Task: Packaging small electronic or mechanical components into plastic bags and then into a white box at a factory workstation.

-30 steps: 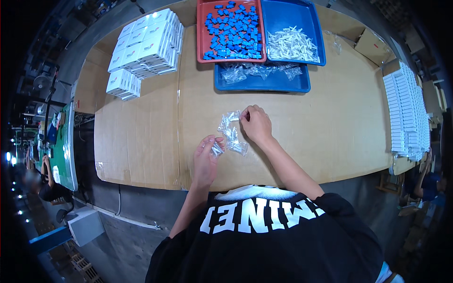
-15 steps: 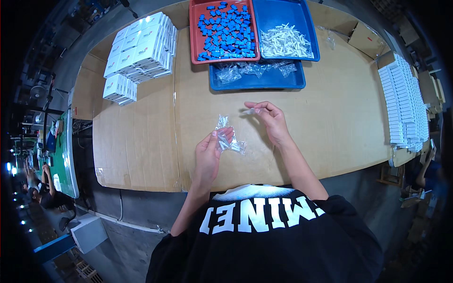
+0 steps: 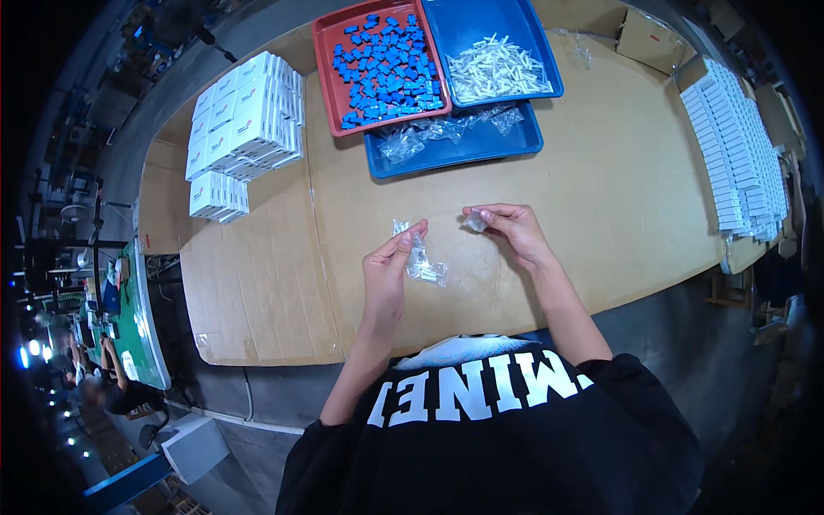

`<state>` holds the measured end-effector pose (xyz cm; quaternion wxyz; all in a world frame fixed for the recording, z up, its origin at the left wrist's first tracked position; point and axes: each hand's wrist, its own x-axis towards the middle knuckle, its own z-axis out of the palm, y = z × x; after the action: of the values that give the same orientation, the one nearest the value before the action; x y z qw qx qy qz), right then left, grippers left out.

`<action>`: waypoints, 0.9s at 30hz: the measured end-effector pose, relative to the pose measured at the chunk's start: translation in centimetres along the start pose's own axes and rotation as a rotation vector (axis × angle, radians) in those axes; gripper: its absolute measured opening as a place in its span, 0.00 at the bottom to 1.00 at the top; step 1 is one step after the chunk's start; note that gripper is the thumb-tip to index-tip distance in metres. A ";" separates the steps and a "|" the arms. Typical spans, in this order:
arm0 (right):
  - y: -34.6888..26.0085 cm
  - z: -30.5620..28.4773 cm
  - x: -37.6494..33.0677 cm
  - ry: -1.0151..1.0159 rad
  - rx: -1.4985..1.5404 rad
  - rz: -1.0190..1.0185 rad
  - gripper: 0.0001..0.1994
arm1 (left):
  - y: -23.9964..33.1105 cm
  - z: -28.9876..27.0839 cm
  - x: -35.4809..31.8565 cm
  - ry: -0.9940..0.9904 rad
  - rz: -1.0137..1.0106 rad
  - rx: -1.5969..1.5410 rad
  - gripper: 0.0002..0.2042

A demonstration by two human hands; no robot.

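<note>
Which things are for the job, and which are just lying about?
Likely for the job:
small clear bag, pinched by the right hand
clear bags on the table, by the left hand

Untouched, perhaps just lying about:
red tray of blue pieces
upper blue tray of white pieces
lower blue tray with clear plastic
white boxes, stacked on both sides

Over my feed I count one red tray (image 3: pixel 336 34), two blue trays (image 3: pixel 455 159) at top centre, two stacks of white boxes (image 3: pixel 245 120) (image 3: pixel 734 146), upper left and far right, two bare hands (image 3: pixel 390 262) (image 3: pixel 518 232) mid-frame; the blue pieces (image 3: pixel 386 86) defy counting.
</note>
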<state>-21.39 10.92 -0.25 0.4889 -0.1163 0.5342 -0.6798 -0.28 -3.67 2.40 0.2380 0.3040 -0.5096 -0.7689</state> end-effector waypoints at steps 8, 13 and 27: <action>-0.2 -1.8 0.7 0.211 -0.027 -0.071 0.07 | -0.8 1.4 1.6 0.043 -0.103 -0.205 0.11; -3.1 -2.6 2.2 0.265 0.059 -0.124 0.14 | 0.7 4.1 4.2 0.060 -0.416 -0.361 0.21; -27.6 -7.9 20.2 0.302 -1.069 -0.309 0.13 | 14.4 18.4 33.2 -0.150 0.269 1.229 0.21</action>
<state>-51.69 -1.53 12.34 0.1756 -0.3254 0.8442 -0.3881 -35.87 -19.61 13.75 0.0780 0.2637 -0.9072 -0.3185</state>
